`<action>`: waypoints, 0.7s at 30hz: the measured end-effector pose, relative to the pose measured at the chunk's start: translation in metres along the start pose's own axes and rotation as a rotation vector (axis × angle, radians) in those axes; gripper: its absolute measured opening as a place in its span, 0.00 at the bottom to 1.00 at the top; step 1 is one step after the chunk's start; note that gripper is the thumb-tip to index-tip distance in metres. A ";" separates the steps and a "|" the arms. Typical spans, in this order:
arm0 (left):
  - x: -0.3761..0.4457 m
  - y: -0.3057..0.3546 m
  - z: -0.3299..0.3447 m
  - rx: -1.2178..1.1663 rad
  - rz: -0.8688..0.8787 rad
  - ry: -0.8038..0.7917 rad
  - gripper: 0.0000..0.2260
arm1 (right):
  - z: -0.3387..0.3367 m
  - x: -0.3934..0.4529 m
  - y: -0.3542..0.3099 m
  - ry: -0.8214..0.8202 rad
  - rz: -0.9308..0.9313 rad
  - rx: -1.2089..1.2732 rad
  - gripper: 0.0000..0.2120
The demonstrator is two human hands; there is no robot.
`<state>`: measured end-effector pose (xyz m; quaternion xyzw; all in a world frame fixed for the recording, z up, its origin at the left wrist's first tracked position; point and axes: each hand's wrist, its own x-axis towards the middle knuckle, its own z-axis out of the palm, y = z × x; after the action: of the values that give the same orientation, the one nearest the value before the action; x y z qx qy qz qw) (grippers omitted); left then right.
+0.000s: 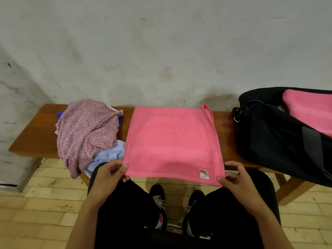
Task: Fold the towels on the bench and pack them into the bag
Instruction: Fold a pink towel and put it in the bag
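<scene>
The counter runs crosswise just beyond both hands. The black bag sits to the right of the right hand, open, with a pink folded towel already inside. The pink towel in work lies flat between and ahead of the hands, its near edge hanging off the counter. A heap of unfolded towels waits beyond the left hand. The left hand pinches the near left corner; the right hand pinches the near right corner by the label. To fold well, I'd lift both corners evenly, carry them to the far edge, align and smooth.
</scene>
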<state>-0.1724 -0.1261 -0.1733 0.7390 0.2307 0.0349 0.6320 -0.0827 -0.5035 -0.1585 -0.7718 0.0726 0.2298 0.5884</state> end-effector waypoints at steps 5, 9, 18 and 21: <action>-0.004 0.010 -0.002 0.043 0.009 -0.045 0.08 | -0.009 -0.007 -0.004 -0.062 -0.028 -0.096 0.09; -0.010 0.011 -0.015 0.054 -0.056 -0.099 0.10 | -0.026 -0.015 -0.017 -0.207 0.104 -0.111 0.08; -0.023 0.052 -0.025 -0.585 -0.079 -0.131 0.13 | -0.027 -0.027 -0.049 -0.269 -0.068 0.448 0.15; -0.021 0.065 -0.026 -0.566 -0.043 -0.115 0.14 | -0.025 -0.020 -0.053 -0.246 -0.122 0.489 0.22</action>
<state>-0.1807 -0.1168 -0.1012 0.5290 0.1911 0.0425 0.8257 -0.0736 -0.5141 -0.0979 -0.5763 0.0073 0.2615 0.7742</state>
